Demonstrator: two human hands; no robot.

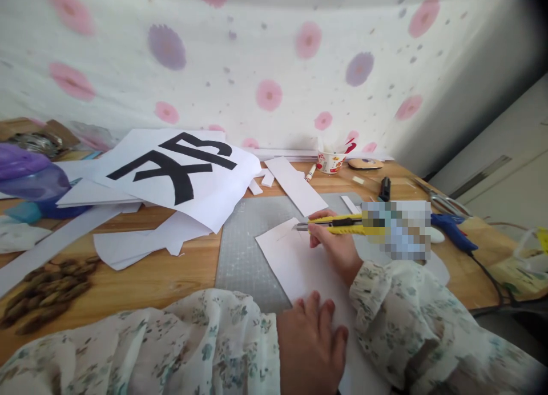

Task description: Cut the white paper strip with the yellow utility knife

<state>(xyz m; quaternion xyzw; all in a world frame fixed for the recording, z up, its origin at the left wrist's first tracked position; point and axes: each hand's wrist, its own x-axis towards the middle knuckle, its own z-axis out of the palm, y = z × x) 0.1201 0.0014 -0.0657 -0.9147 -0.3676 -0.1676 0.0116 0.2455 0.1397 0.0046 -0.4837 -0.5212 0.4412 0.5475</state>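
My right hand (335, 246) grips a yellow utility knife (342, 225), its blade pointing left just over the top corner of a white board (299, 258). I cannot tell if the blade touches the board. A faint curved line shows near that corner. Flat on the lower part of the same board lies my left hand (312, 343), fingers stretched out. Beneath the board is a grey cutting mat (240, 252). A white strip (295, 185) overlaps the mat's far edge.
Left are a large white sheet with black shapes (180, 166), paper offcuts (132, 246) and brown pods (51, 292). Behind stands a paper cup (331, 160). On the right lie a black-handled cutter (385, 188), scissors (445, 204) and a blue glue gun (454, 232) with a cord.
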